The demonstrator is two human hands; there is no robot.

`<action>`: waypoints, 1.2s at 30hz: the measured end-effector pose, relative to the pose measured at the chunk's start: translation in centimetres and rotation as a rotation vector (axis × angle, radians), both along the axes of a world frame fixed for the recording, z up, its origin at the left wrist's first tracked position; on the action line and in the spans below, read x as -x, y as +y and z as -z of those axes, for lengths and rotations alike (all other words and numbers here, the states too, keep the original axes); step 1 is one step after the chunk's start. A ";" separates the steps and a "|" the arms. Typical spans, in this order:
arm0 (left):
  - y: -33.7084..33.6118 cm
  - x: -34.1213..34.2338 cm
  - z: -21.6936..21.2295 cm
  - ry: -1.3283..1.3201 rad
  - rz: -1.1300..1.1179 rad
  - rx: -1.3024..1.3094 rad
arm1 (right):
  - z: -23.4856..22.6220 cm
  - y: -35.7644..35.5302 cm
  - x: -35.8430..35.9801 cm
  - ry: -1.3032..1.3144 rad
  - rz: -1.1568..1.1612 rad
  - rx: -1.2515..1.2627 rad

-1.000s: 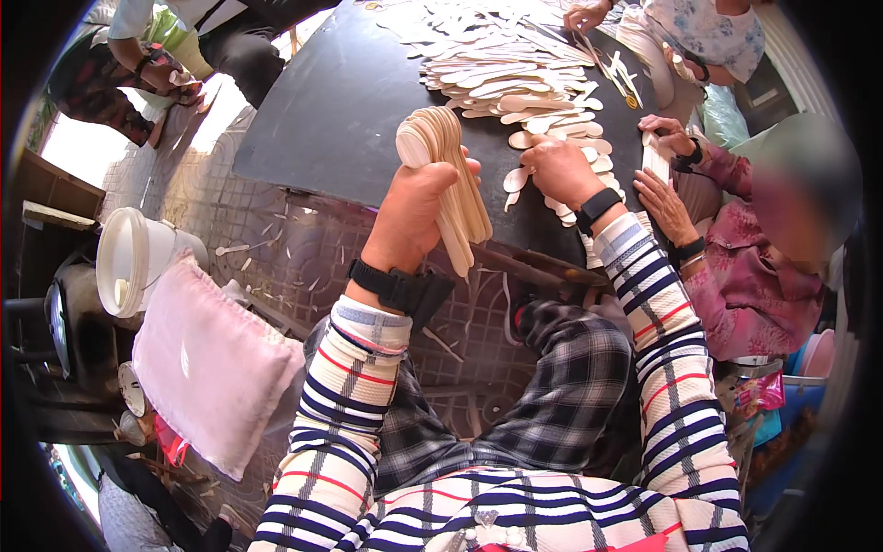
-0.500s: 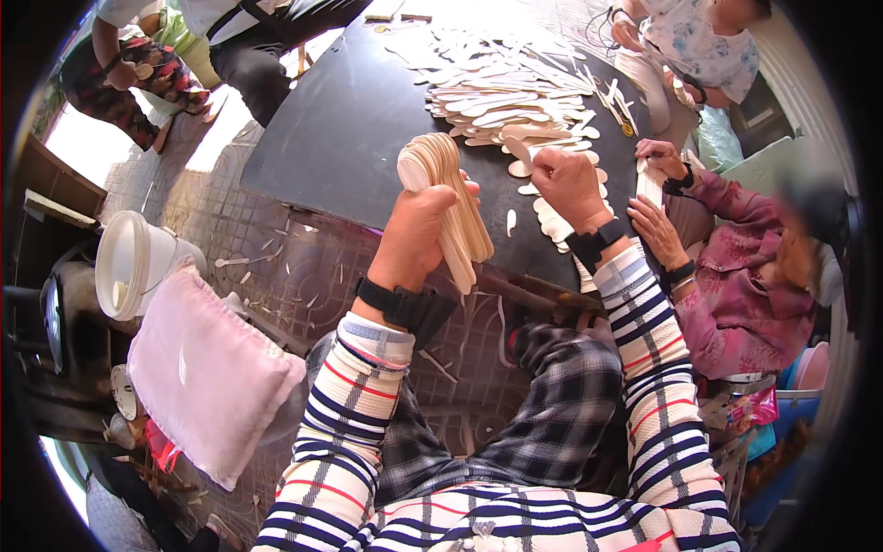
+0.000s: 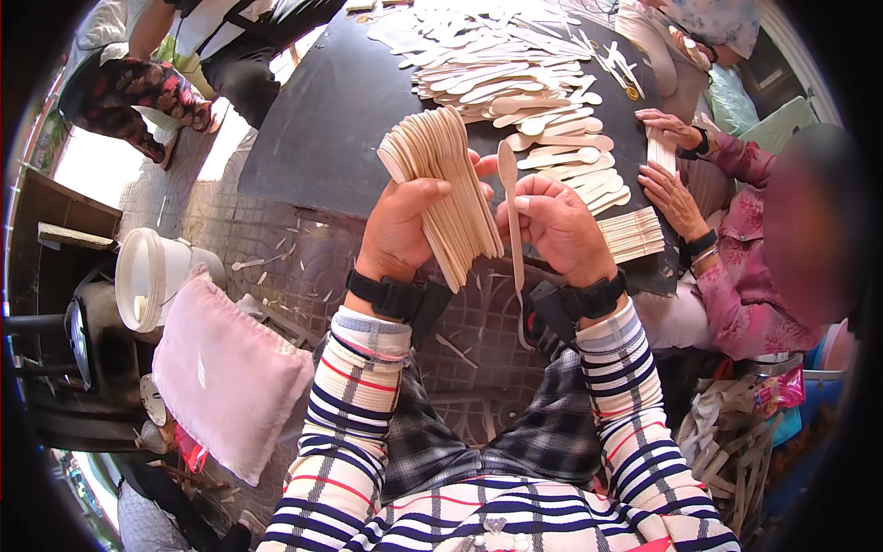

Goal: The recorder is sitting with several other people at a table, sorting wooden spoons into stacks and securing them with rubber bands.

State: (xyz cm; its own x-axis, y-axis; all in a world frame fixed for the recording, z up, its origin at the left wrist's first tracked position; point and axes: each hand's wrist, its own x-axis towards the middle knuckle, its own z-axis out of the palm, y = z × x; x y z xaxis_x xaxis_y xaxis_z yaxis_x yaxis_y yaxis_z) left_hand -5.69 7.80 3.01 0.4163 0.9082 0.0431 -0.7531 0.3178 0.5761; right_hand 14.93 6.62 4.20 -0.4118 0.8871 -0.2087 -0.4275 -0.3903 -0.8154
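A person's left hand grips a thick fanned stack of wooden spoons at centre frame, while the right hand pinches a single wooden spoon upright just beside it; at twelve o'clock more spoons lie heaped on a dark mat, and a pink cushion rests at eight o'clock

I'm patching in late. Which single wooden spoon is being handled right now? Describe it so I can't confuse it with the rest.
Start at the dark round table strewn with pale flat wooden spoons. At its near edge the left hand grips a thick fanned stack of wooden spoons. The one you want is the lone wooden spoon pinched upright in the right hand, bowl end up, apart from the stack.
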 end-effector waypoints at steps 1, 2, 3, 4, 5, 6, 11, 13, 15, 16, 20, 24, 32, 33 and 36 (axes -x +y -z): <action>-0.1 0.0 -0.1 -0.002 0.024 -0.023 | 0.2 -0.2 -0.2 0.004 0.006 0.003; -0.2 -0.1 -0.3 -0.005 0.048 -0.046 | 0.6 -0.3 -0.3 0.026 -0.020 0.045; -0.3 -0.3 -0.5 -0.002 0.053 -0.043 | 0.9 -0.4 -0.5 0.048 -0.047 0.086; -0.3 -0.5 -0.6 0.007 0.072 -0.051 | 1.3 -0.5 -0.7 0.051 -0.040 0.090; -0.3 -0.7 -0.6 0.016 0.090 -0.059 | 1.6 -0.6 -1.0 0.071 -0.060 0.103; -0.2 -0.9 -0.4 0.017 0.096 -0.054 | 1.9 -0.6 -1.3 0.091 -0.080 0.115; 0.0 -0.5 0.8 0.096 0.036 -0.011 | 1.7 -1.3 -0.6 0.065 0.037 0.071; 0.2 -0.3 0.8 0.100 0.053 -0.012 | 1.5 -1.5 -0.4 0.018 0.053 0.059; 0.1 -0.2 0.6 0.106 0.068 -0.012 | 1.2 -1.5 -0.4 -0.028 0.067 0.047; 0.1 -0.4 0.5 0.099 0.027 -0.012 | 1.0 -1.5 -0.5 0.003 0.072 0.048; 0.0 -0.3 0.7 0.070 0.027 0.030 | 0.5 -1.5 -0.8 0.050 0.082 0.056; -0.6 -1.2 0.6 0.082 0.055 0.033 | 0.6 -1.5 -0.5 -0.025 0.160 0.027; -1.6 -3.2 0.5 0.221 0.061 0.000 | 1.8 -1.4 0.7 -0.478 0.517 -0.322; -1.7 -3.2 0.6 0.269 0.020 -0.006 | 1.8 -1.3 0.5 -0.477 0.519 -0.323; -1.8 -3.5 1.0 0.315 0.046 -0.024 | 1.5 -1.3 0.2 -0.545 0.462 -0.437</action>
